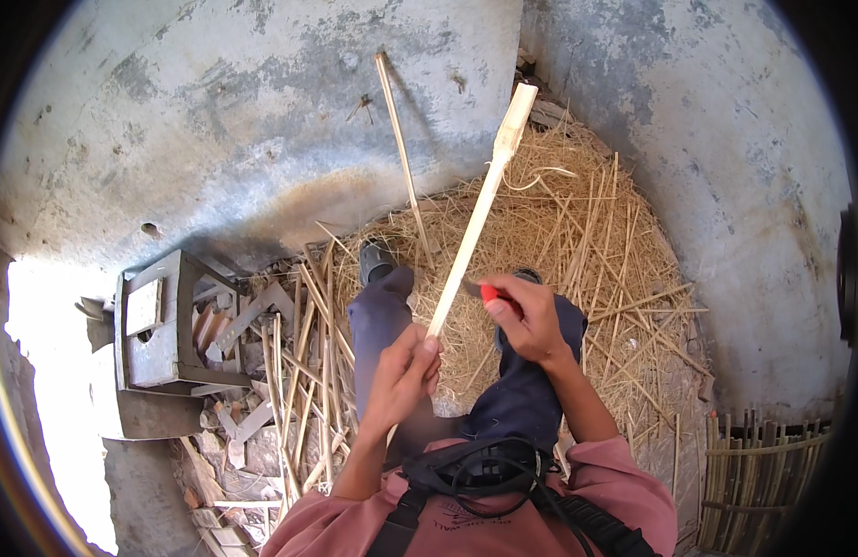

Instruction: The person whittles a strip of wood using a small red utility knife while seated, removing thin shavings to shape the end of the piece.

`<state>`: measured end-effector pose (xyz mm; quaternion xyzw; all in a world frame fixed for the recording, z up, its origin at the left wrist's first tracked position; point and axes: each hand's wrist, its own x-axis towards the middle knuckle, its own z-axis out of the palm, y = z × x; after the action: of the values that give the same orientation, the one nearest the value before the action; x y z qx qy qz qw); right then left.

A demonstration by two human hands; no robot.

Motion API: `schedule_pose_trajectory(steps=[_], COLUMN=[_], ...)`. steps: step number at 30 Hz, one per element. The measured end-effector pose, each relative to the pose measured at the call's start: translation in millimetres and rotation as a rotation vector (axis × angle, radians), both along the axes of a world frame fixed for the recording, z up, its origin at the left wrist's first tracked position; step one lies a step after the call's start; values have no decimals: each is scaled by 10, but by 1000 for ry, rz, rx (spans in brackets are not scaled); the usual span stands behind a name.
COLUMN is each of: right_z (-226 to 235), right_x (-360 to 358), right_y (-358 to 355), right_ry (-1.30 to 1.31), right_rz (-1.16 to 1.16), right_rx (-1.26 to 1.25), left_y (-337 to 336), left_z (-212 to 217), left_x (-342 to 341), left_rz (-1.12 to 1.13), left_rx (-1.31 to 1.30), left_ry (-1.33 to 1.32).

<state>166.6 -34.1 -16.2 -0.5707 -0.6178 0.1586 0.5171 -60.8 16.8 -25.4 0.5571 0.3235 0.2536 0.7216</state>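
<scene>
Straw (pixel 533 223) litter at twelve o'clock. Left hand (pixel 406 373) pinches pale stick (pixel 481 212); right hand (pixel 531 325), fingers curled, holds red-handled knife (pixel 490 292). Judged best: shallow strokes toward one o'clock.

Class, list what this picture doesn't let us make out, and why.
All in the head view:
Wooden strip: its lower end, hidden by the left hand.
Red-handled tool: most of its handle, covered by the right hand.
Dark object, far right: cut off by the picture's round rim.
</scene>
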Motion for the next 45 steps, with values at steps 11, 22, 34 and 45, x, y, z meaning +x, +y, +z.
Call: schedule_pose_trajectory(steps=[11,22,34,45], right_z=[-84,-95,-40,-4], right_x=[-85,-127,-81,-74], right_y=[49,34,35,17], right_ry=[-296,-423,-368,-410], right_rz=[-25,-131,-254,-250], right_rx=[146,205,230,191], left_y=[11,-38,-90,-149], left_z=[-19,-29,-111,-165], left_x=[71,100,96,-8], left_rz=[-37,-23,49,69], left_rx=[-58,108,232,220], left_ry=[-81,-1,66,51])
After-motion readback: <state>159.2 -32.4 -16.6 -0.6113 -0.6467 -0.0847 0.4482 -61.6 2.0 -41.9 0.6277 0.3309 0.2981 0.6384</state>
